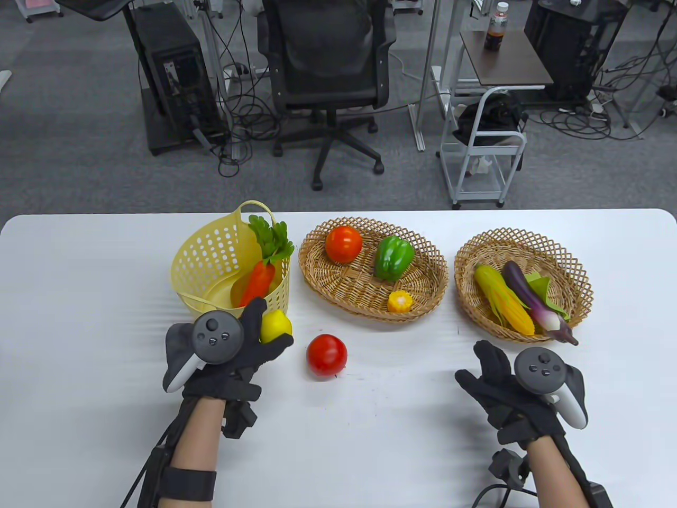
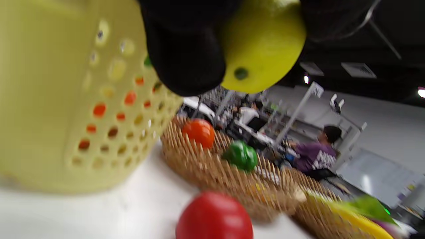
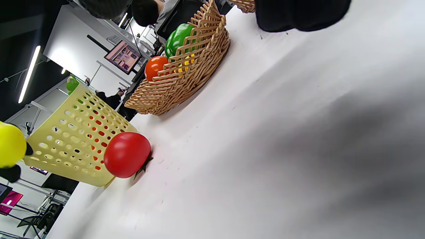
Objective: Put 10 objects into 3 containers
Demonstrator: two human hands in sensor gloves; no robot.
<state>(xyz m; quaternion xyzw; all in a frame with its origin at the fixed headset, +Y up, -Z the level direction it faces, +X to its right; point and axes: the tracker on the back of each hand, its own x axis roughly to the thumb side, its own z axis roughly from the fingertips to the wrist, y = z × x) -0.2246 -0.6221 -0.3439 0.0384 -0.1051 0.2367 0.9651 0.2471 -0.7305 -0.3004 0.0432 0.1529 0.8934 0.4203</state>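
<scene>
Left hand (image 1: 227,360) | I see its fingers (image 2: 186,63) gripping lemon (image 2: 262,46) | yellow basket (image 1: 211,259) just beyond | right hand (image 1: 515,386) open, empty, farther off

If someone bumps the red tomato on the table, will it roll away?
Probably, a little. The red tomato is round and glossy and lies loose on the flat white table, touching no basket. Its small dark stem lies at the table side, which might stop a long roll. It looks smooth, so possibly slippery to grip.
</scene>
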